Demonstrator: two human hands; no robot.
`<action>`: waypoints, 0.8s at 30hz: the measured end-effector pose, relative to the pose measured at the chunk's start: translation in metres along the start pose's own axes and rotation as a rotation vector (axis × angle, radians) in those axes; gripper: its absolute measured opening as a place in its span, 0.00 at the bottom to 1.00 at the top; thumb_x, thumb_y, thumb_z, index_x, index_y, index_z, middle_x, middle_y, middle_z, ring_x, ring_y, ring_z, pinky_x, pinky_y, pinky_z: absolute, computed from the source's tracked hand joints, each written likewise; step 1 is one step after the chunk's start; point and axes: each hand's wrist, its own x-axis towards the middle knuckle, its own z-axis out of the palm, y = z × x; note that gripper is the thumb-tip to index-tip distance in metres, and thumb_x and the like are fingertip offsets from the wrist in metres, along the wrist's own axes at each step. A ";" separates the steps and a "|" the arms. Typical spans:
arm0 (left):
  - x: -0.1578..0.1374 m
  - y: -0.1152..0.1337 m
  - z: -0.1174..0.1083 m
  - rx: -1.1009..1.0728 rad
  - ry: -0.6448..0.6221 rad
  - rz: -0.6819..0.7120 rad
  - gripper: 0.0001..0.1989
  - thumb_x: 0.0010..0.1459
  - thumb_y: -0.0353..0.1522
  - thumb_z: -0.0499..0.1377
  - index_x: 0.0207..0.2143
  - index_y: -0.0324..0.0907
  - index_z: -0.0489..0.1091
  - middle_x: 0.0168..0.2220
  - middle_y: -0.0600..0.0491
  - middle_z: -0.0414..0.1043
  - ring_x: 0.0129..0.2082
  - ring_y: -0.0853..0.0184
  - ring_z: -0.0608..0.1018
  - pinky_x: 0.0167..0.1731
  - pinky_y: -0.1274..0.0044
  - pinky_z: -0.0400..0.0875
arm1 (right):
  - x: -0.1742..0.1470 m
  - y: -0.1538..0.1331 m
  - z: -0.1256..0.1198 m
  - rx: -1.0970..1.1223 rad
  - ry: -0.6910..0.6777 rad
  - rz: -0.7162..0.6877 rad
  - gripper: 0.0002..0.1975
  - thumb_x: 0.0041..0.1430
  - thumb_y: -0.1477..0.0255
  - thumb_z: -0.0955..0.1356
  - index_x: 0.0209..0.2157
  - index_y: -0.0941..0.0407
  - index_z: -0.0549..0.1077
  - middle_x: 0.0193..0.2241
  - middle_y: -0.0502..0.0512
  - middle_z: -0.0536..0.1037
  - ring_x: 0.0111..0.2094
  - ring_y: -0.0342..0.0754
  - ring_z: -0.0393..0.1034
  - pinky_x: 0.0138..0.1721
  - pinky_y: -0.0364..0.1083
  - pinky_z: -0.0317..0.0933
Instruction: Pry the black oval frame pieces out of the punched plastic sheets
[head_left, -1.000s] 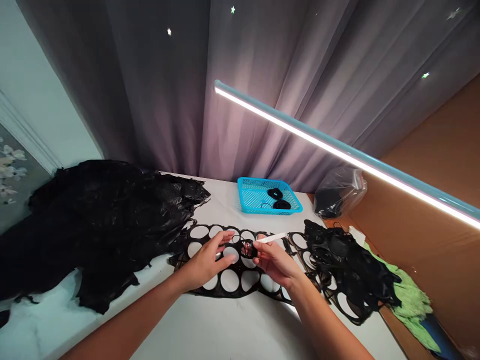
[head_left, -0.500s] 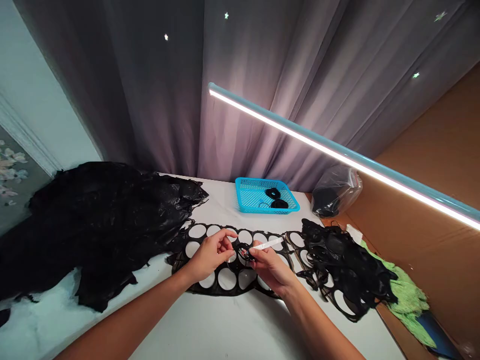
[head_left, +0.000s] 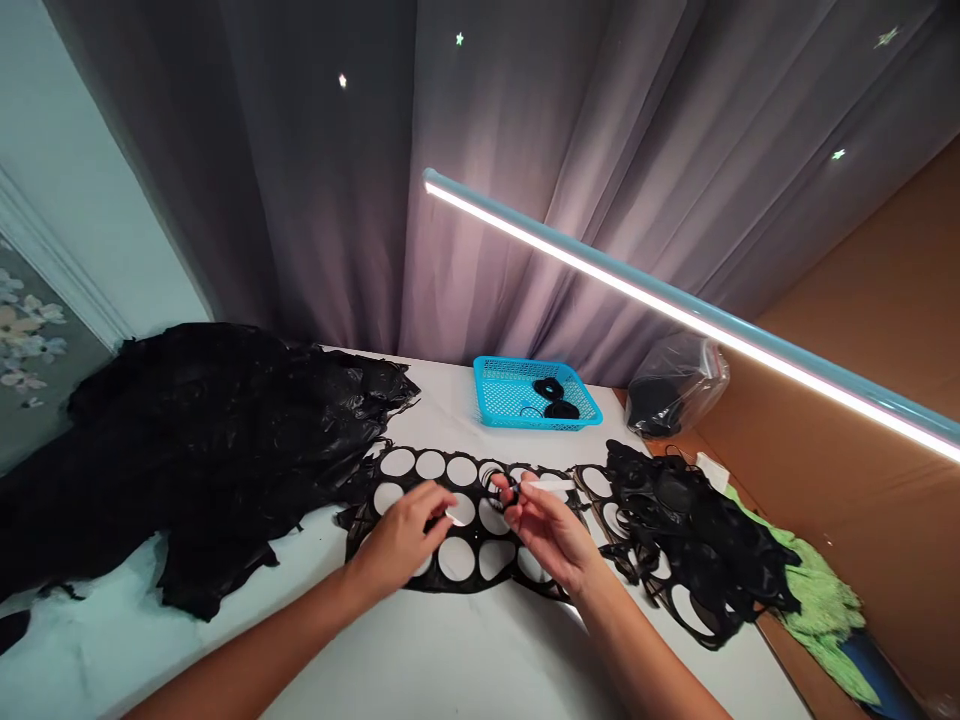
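A black sheet with rows of round cut-outs (head_left: 476,537) lies on the white table, its holes showing white. Over its left part is my left hand (head_left: 405,532), fingers bent, thumb and forefinger apart; I see nothing held there. My right hand (head_left: 551,530) is closed above the sheet's right half. It grips a slim white stick-like tool (head_left: 556,485), which points right. Several thin black rings (head_left: 495,487) hang in a loose bunch around its fingertips. How the fingers share the tool and the rings is partly hidden.
Behind the sheet stands a blue perforated basket (head_left: 491,420) with black ring pieces inside. Black sheet material (head_left: 225,440) is heaped at left. More punched black scraps (head_left: 694,530) lie at right beside a green cloth (head_left: 821,610). A clear bag (head_left: 675,385) and a lit lamp bar (head_left: 600,265) are beyond.
My left hand has drawn away from the black rings, down and to the left. My right hand has shifted slightly right and up, still with the rings and the white tool.
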 end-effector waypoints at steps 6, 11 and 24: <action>-0.051 -0.009 0.030 0.261 -0.084 0.121 0.20 0.59 0.28 0.56 0.55 0.43 0.66 0.60 0.44 0.65 0.63 0.52 0.63 0.61 0.57 0.58 | 0.022 0.020 0.004 -0.900 -0.132 -0.236 0.09 0.54 0.71 0.71 0.25 0.55 0.68 0.30 0.52 0.77 0.32 0.46 0.67 0.34 0.44 0.59; -0.057 -0.015 0.038 0.551 -0.122 0.230 0.24 0.59 0.29 0.59 0.59 0.43 0.63 0.61 0.44 0.65 0.64 0.50 0.62 0.60 0.57 0.60 | 0.028 0.040 -0.006 -1.224 -0.190 -0.349 0.09 0.57 0.72 0.68 0.24 0.55 0.66 0.24 0.48 0.70 0.28 0.45 0.62 0.30 0.43 0.55; -0.057 -0.002 0.033 0.589 -0.232 0.177 0.27 0.55 0.26 0.60 0.58 0.47 0.65 0.61 0.42 0.64 0.64 0.45 0.60 0.58 0.52 0.60 | 0.024 0.047 -0.005 -1.577 -0.223 -0.499 0.09 0.60 0.77 0.65 0.26 0.54 0.65 0.27 0.51 0.70 0.30 0.47 0.61 0.32 0.45 0.55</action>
